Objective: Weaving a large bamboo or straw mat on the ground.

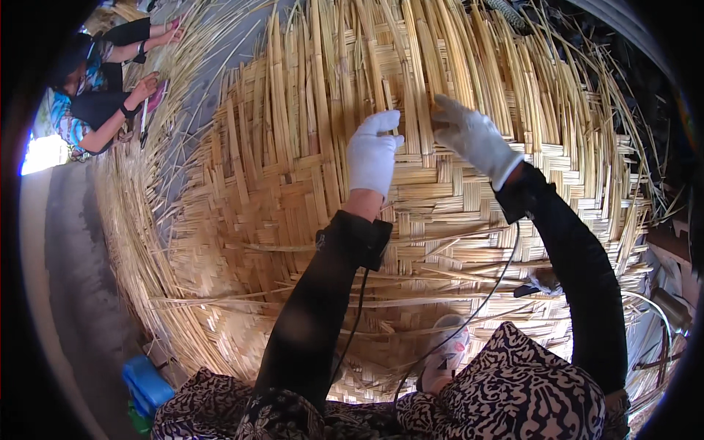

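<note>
The woven mat (301,202) spreads below, its loose strips (460,62) running lengthwise away ahead, some passing between the half-curled left hand (372,155), whose grip cannot be told, and the equally near right hand (473,139), spread and apparently empty.

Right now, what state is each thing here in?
Left hand: white-gloved, fingers bent; grip unclear
Right hand: white-gloved, fingers apart
Mat: partly woven
Long strips: unwoven at the mat's far end
Co-worker's hand: bare, fingers bent
Blue object: state unclear
</note>
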A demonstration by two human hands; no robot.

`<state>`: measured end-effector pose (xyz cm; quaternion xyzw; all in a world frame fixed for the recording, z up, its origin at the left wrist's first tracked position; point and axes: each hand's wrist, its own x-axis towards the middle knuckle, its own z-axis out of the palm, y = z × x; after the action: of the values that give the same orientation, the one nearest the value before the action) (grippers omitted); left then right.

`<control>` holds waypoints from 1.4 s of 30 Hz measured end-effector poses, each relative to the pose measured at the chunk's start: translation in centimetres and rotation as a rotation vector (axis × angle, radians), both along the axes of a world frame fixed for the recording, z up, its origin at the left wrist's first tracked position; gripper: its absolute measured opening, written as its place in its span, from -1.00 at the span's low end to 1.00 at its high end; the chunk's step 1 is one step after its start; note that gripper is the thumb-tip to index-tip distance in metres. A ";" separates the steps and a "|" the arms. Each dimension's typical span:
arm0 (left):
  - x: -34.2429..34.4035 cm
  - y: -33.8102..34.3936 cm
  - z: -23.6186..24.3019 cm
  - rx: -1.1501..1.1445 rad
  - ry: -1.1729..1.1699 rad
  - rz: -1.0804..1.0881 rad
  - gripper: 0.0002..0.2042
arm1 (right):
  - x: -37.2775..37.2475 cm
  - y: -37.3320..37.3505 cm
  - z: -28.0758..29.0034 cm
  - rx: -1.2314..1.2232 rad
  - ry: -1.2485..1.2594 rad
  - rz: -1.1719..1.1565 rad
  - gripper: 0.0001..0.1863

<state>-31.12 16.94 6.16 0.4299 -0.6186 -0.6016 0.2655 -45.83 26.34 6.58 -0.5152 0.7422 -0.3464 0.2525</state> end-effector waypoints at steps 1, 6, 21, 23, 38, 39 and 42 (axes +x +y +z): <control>-0.1 0.2 0.2 0.059 -0.026 -0.027 -0.70 | -0.1 -0.5 -0.4 0.018 -0.139 -0.074 -0.63; 1.0 0.2 0.2 0.106 0.038 -0.049 -0.78 | 1.9 -2.9 2.2 0.323 -0.148 0.003 -0.65; 10.3 0.3 4.0 -0.343 -0.344 -0.175 -0.86 | 0.6 -1.7 -0.4 0.109 0.298 -0.167 -0.67; 12.1 0.4 5.5 -0.448 -0.529 -0.220 -0.88 | 1.0 0.3 1.0 -0.103 0.253 -0.061 -0.78; 16.4 3.5 2.5 -1.080 -0.951 -0.809 -0.83 | 11.4 14.6 3.0 0.344 0.502 0.676 -0.90; 15.9 4.1 3.3 -1.053 -1.026 -0.941 -0.80 | 11.7 15.5 2.1 0.309 0.683 0.635 -0.90; 15.3 6.3 4.4 -0.933 -0.907 -1.306 -0.69 | 11.6 16.5 0.7 0.187 0.619 0.548 -0.91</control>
<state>-15.84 23.21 10.59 0.0393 -0.9631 -0.0956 -0.2483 -34.23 42.82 7.25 -0.7480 0.6469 -0.0266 0.1459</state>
